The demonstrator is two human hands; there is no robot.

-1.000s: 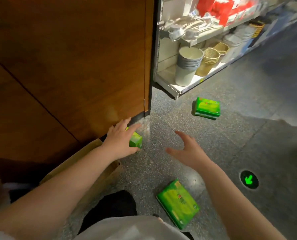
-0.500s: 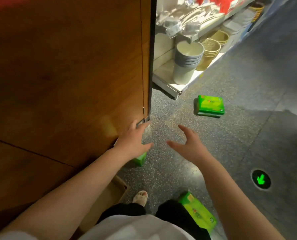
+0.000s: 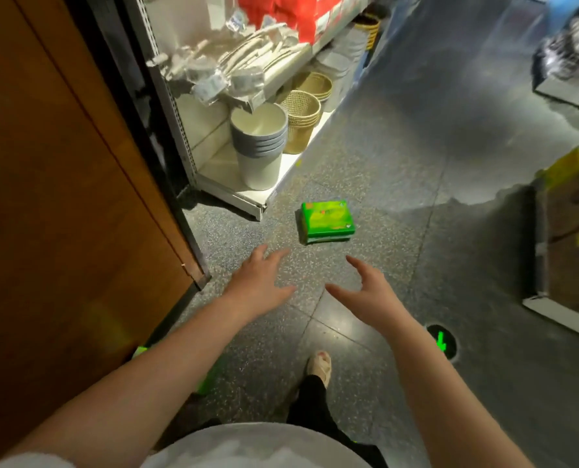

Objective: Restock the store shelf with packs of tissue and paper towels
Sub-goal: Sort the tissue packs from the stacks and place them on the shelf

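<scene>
Your left hand (image 3: 259, 285) and right hand (image 3: 365, 292) both hang over the speckled floor (image 3: 365, 170) with fingers spread and loosely bent, holding nothing, the two thumbs pointing toward each other with a bare gap between them. The green tissue pack (image 3: 327, 221) is your landmark: it lies flat on the floor just beyond both hands, a little nearer your right fingertips than your left, and neither hand touches it. It looks like two packs stacked, though the lower one shows only as an edge. Left of the pack and slightly farther away, the white bottom shelf (image 3: 234, 194) ends at a corner, carrying a stack of grey and white bins (image 3: 259, 146) with woven baskets (image 3: 301, 126) just beside them. Left of the pack and closer to you stands the brown wooden panel (image 3: 62, 180). On your side of the pack, well apart from it, a second bit of green packaging (image 3: 207, 381) peeks out from under your left forearm near the foot of that panel. Your sandalled foot (image 3: 320, 366) stands on your side of the pack too, and a green arrow floor marker (image 3: 441, 341) glows to the right of that foot.
</scene>
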